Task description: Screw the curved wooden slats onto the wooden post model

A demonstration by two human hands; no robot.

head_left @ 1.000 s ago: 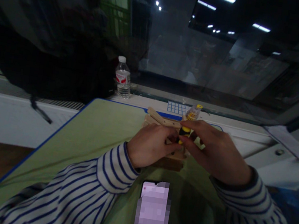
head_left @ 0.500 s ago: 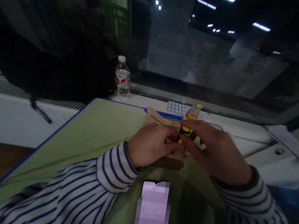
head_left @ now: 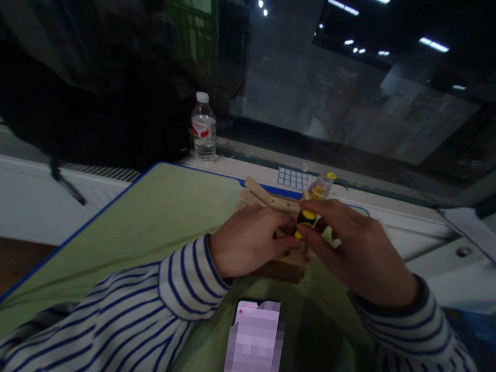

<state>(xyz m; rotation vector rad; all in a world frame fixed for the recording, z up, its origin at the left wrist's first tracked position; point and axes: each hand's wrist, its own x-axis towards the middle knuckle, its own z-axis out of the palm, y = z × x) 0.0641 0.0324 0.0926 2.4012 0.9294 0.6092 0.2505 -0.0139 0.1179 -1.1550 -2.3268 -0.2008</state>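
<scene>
My left hand is closed over a small wooden assembly of light slats that sits on the green mat. Against the same assembly, my right hand pinches a small yellow and black screwdriver. Both hands meet over the wood, so its middle is hidden. Both sleeves are striped white and blue.
A phone lies on the mat near me. A water bottle stands on the white sill at the back left. A small bag of yellow parts and a blue grid card lie behind the assembly. Dark window glass rises beyond.
</scene>
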